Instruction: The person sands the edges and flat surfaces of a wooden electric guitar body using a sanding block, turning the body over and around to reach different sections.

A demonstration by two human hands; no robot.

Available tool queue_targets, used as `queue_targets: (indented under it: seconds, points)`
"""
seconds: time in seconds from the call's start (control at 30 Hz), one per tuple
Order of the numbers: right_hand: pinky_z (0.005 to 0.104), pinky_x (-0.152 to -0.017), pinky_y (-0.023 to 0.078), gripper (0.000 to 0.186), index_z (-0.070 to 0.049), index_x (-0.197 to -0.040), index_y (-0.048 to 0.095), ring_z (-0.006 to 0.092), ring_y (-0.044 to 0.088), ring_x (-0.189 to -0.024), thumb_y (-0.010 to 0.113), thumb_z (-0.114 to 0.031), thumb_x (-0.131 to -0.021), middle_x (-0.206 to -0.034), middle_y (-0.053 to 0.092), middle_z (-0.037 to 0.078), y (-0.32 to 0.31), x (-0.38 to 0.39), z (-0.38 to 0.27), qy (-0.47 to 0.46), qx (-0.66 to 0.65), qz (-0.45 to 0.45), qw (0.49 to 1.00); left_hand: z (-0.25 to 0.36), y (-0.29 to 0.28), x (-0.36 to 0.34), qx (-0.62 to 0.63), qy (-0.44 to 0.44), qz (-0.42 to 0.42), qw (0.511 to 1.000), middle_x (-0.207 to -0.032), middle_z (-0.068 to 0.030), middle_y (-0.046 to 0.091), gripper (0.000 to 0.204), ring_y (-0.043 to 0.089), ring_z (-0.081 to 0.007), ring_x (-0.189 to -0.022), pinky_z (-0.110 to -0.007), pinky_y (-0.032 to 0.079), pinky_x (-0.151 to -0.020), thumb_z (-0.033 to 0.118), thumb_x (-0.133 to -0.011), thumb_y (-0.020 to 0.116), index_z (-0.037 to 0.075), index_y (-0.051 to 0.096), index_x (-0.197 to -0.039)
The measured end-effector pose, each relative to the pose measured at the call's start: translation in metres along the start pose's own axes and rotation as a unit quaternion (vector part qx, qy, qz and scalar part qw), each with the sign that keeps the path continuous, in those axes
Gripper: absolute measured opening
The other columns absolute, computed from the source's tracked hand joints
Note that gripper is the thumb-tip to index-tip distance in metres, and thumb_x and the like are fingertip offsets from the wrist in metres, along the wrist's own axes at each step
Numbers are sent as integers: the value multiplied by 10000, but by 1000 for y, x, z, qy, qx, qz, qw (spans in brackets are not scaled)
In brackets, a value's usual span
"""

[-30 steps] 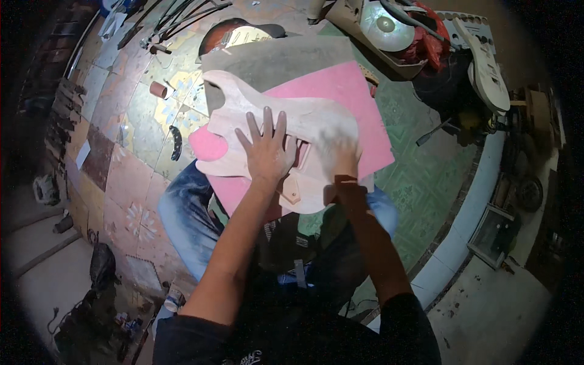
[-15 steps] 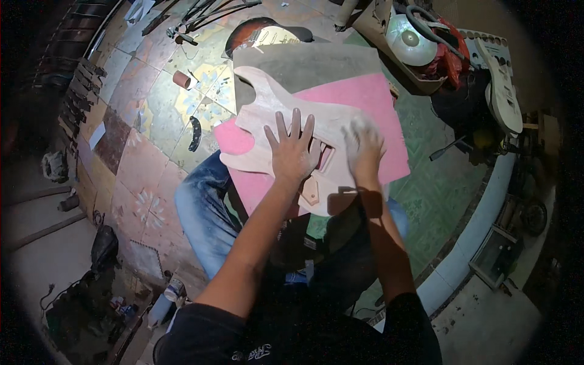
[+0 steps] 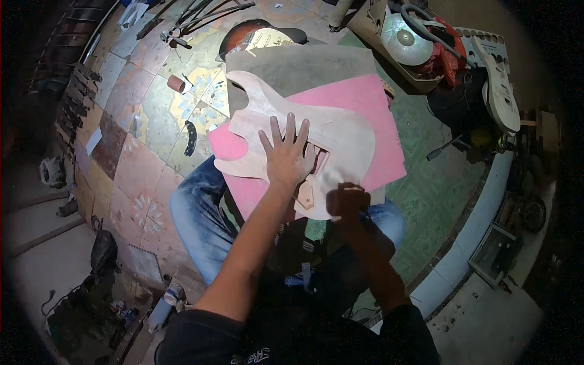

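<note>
An unfinished pale wooden electric guitar body (image 3: 347, 134) lies across my lap on a pink sheet (image 3: 389, 140) and a grey board (image 3: 304, 67). My left hand (image 3: 287, 149) rests flat on the body with its fingers spread, just left of a rectangular cut-out (image 3: 321, 157). Near the body's lower right edge is my right hand (image 3: 347, 198), over the wood and partly in shadow. Its fingers are smeared by motion, so whether anything is under them cannot be made out. Between the hands is a smaller angular recess (image 3: 308, 193) in the wood.
Beyond the board lies a dark sunburst guitar body (image 3: 243, 33). On the tiles to the left are a reddish-brown roll (image 3: 176, 83) and a black curved strip (image 3: 191, 138). A cardboard box (image 3: 365, 36) holds a white round object (image 3: 406, 39); another pale guitar body (image 3: 502, 100) leans at the right.
My right hand has swept toward me across the guitar body, from its right side down to the near edge. The left hand stays flat on the wood.
</note>
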State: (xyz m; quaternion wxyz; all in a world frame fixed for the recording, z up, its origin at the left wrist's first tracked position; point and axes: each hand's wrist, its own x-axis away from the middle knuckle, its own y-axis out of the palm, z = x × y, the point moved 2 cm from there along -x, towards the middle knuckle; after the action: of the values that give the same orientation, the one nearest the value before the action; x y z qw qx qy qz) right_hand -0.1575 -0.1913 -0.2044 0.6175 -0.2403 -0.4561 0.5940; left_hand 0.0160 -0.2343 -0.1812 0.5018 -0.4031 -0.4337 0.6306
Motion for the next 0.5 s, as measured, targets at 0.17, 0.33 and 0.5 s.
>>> queue_targets:
  seconds: [0.17,0.33,0.5]
  points:
    - [539,-797,476,348,-227,-1224,660,339,597,-928,527,-326,-919,-1183,599,161,-7,-40,35,-116,-162,112,974,5,-2,-2,6,-4,-1,1000,-1565,-125,359,614,224,-472,-1455,-723,158,-1125,405,-882,576,221,486,-1460]
    - [513,-981,382,455,-212,-1305,610,360,486,-1185,707,-265,-865,-1325,530,123,-46,-87,52,-31,-411,233,881,2,-1,-2,3,-4,6,1000,-1562,-128,367,620,230,-469,-1454,-721,158,-1124,406,-874,581,213,492,-1456]
    - [513,-1007,363,455,-204,-1318,597,350,481,-1199,649,-343,-888,-1347,513,137,-11,-53,32,-43,-337,133,931,0,-3,-1,0,-3,3,1000,-1568,-130,355,641,227,-465,-1456,-717,151,-1128,400,-865,587,211,477,-1467]
